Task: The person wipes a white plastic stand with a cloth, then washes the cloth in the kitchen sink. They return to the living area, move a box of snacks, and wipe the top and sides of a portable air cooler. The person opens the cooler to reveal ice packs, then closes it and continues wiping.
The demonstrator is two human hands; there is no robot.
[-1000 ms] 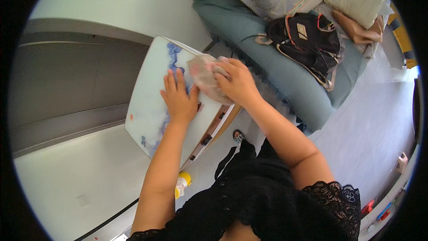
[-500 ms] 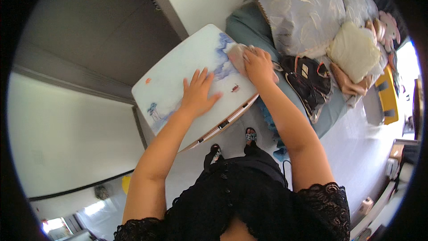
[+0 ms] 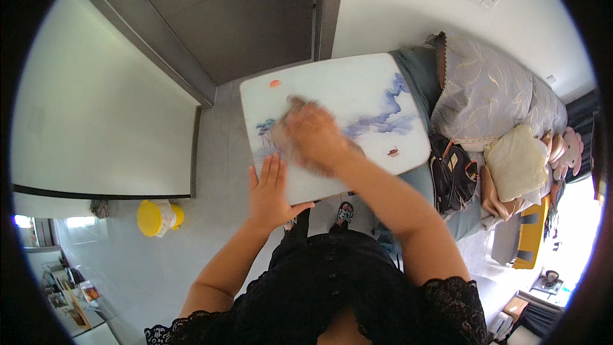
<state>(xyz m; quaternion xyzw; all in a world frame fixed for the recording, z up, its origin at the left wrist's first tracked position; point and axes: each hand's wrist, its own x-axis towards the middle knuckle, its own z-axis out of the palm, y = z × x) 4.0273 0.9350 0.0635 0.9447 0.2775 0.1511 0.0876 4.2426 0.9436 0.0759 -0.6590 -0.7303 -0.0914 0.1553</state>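
Observation:
Under both hands is a white table (image 3: 345, 89) with rounded corners, its top painted with blue mountains, an orange sun and a small red boat. My right hand (image 3: 314, 135), smeared by motion, presses a greyish-pink cloth (image 3: 288, 129) onto the left half of the top. Some of the cloth is covered by that hand. At the table's near left corner my left hand (image 3: 271, 195) rests flat, fingers spread and thumb out to the right, holding nothing.
To the right, a couch (image 3: 415, 76) bears a large grey patterned cushion (image 3: 485, 89), a black backpack (image 3: 452, 172) and a cream cushion (image 3: 518, 163). A yellow bucket (image 3: 150, 218) stands on the floor at left. Beyond the table is a dark door (image 3: 236, 13).
My right hand has swept the cloth from the table's right side to its left. My left hand has shifted to the near left corner. The view has turned, bringing the yellow bucket into fuller sight.

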